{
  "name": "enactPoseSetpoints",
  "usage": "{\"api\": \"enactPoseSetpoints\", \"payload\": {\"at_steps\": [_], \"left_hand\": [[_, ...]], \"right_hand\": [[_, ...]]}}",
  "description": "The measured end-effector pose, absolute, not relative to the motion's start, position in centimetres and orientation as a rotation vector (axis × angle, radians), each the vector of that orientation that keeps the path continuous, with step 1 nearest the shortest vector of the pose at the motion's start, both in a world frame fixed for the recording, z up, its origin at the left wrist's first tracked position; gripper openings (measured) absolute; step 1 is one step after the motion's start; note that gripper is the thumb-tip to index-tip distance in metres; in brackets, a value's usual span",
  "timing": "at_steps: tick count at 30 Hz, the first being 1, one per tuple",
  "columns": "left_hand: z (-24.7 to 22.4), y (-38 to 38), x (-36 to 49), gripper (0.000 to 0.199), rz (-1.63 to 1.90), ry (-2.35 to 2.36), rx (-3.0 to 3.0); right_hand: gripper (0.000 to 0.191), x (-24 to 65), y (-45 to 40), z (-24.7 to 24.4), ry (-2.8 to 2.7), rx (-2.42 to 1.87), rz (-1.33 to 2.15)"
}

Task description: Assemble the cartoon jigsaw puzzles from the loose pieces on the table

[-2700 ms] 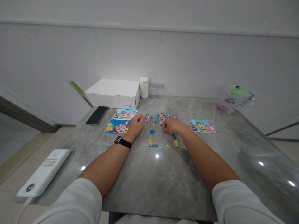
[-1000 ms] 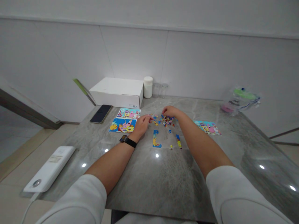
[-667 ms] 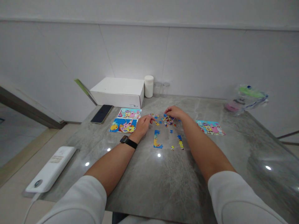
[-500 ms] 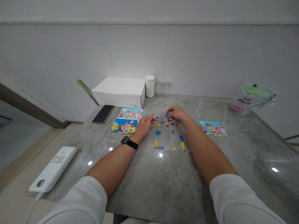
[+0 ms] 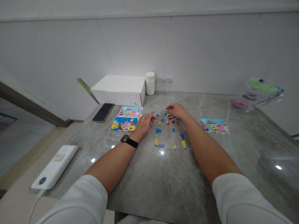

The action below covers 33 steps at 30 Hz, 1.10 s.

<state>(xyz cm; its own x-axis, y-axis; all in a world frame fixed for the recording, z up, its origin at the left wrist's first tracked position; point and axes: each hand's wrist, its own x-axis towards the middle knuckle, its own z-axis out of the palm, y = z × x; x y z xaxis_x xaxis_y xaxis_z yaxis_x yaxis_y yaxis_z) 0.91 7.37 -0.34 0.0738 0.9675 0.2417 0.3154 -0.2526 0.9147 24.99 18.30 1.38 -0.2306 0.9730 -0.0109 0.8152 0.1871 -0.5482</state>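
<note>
Small colourful puzzle pieces lie in a loose pile (image 5: 171,119) near the middle of the grey table. My left hand (image 5: 145,122) rests at the left side of the scattered pieces, its fingers bent together; what they hold, if anything, is too small to tell. Over the back edge of the pile is my right hand (image 5: 175,110), fingers pinched, their tips' contents unclear. Nearer to me lie a joined strip of pieces (image 5: 157,140), a shorter strip (image 5: 183,142) to its right, and single pieces between them. A blue picture card (image 5: 125,124) lies beside my left hand.
On the left are a phone (image 5: 103,112), a white box (image 5: 119,88) and a white power bank (image 5: 54,167) with a cable. A white bottle (image 5: 150,83) and two glasses stand at the back. To the right lie another picture card (image 5: 216,126) and a plastic bag (image 5: 257,95).
The camera view has shifted slightly. Both hands stay near the pile, with small finger movements, and the pieces at its back edge show a little more.
</note>
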Motion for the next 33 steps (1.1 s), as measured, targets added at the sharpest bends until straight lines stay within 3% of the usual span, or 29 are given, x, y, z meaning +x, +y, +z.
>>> {"api": "enactPoseSetpoints", "payload": {"at_steps": [9,15,21,33], "left_hand": [[-0.3,7.3,0.9,0.055,1.183,1.286,1.662],[-0.3,7.4,1.0,0.055,1.196,1.275,1.632],[0.1,7.2,1.1,0.053,1.209,1.267,1.624],[0.5,6.9,1.2,0.051,1.203,1.262,1.652]], "right_hand": [[0.026,24.0,16.9,2.4,-2.398,-1.735,0.209],[0.028,23.6,16.5,2.3,-2.527,-1.749,0.205],[0.017,23.7,16.7,2.0,-2.454,-1.762,0.240],[0.023,23.6,16.3,2.2,-2.475,-1.644,0.262]]}}
